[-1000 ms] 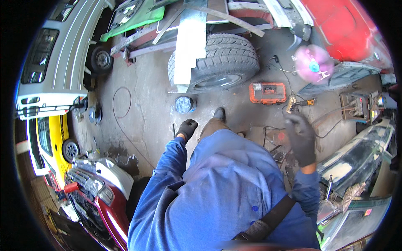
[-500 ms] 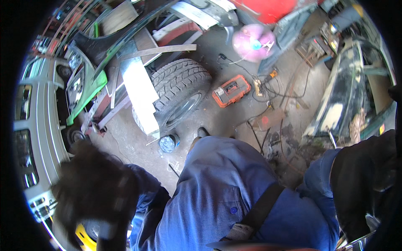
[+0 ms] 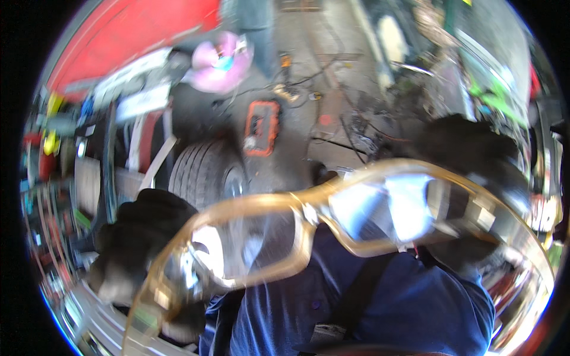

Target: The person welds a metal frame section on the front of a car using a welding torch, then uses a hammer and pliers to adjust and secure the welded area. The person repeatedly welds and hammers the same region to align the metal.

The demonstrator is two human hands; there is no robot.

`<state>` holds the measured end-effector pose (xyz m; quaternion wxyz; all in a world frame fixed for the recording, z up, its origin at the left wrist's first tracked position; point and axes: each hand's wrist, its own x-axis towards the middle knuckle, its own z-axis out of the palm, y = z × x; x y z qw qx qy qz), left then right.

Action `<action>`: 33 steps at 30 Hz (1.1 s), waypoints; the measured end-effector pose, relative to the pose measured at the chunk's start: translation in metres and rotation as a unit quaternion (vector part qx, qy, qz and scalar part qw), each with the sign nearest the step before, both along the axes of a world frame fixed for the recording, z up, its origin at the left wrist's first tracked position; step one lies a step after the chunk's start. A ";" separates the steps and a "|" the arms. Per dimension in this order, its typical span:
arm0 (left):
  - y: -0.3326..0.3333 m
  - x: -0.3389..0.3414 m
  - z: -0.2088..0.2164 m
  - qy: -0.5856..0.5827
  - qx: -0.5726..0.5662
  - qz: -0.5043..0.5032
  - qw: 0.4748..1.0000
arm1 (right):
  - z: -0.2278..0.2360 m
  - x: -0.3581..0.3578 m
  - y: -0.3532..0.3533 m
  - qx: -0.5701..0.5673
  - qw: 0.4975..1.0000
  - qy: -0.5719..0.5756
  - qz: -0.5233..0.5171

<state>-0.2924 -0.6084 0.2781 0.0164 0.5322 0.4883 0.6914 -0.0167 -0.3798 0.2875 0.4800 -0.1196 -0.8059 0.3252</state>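
Note:
A pair of clear safety goggles with an amber frame [image 3: 309,219] fills the middle of the view, very close to the camera and blurred. My left hand [image 3: 139,249], in a dark glove, grips the goggles' left end. My right hand [image 3: 475,172], also in a dark glove, holds the right end. Below them I see my blue shirt [image 3: 380,296] with a dark strap across it.
A vehicle tyre [image 3: 205,172] lies on the concrete floor beyond my left hand. An orange tool case [image 3: 261,127] sits beside it among cables. A pink round object [image 3: 221,62] and red bodywork [image 3: 130,29] are farther off. Car parts crowd the right side.
Both gloved hands have come up toward my face holding the goggles, which were not in view before. My head has turned, so the tyre and orange case have shifted in the picture.

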 end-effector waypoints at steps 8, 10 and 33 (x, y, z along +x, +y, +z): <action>0.102 0.066 -0.070 -0.065 -0.328 -0.056 0.941 | -0.080 0.078 0.033 -0.098 0.984 -0.054 -0.140; 0.125 0.084 -0.092 -0.137 -0.341 -0.114 0.923 | -0.096 0.102 0.036 -0.129 0.970 -0.125 -0.165; 0.322 0.071 -0.341 0.209 -0.531 -0.471 0.672 | 0.039 0.221 -0.090 0.156 0.724 0.030 -0.671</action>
